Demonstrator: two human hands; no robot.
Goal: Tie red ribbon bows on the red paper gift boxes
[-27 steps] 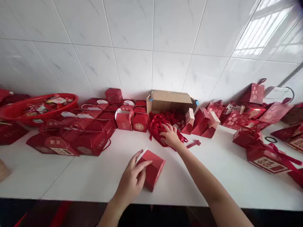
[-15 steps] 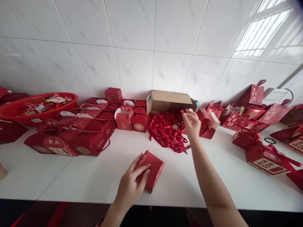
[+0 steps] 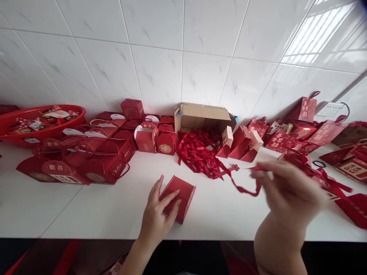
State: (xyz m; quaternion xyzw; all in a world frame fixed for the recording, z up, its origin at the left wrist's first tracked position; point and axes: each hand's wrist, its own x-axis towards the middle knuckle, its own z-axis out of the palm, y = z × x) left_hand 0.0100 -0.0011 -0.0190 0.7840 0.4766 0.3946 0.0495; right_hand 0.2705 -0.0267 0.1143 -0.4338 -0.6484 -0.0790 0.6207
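My left hand [image 3: 160, 214] holds a small red gift box [image 3: 183, 193] on the table, its fingers laid over the top and near side. To the right, my right hand [image 3: 286, 187], smeared by motion, pinches the end of a red ribbon [image 3: 243, 190]. The ribbon sags in a loop and trails back toward a tangled heap of red ribbons [image 3: 197, 154]. That heap spills out of a cardboard box [image 3: 205, 110] lying on its side against the wall. A small red flower-shaped piece [image 3: 235, 167] shows beside the stretched ribbon.
Several finished-looking red boxes [image 3: 97, 164] crowd the left of the white table [image 3: 114, 214], with a red basin [image 3: 31, 139] of wrapped sweets behind them. Red boxes with tags [image 3: 279, 141], a black ring [image 3: 319, 164] and a white power strip [image 3: 329, 109] are on the right.
My right hand has moved from the ribbon heap to the right and nearer me, drawing out a ribbon. My left hand stays on the gift box. The view has shifted slightly.
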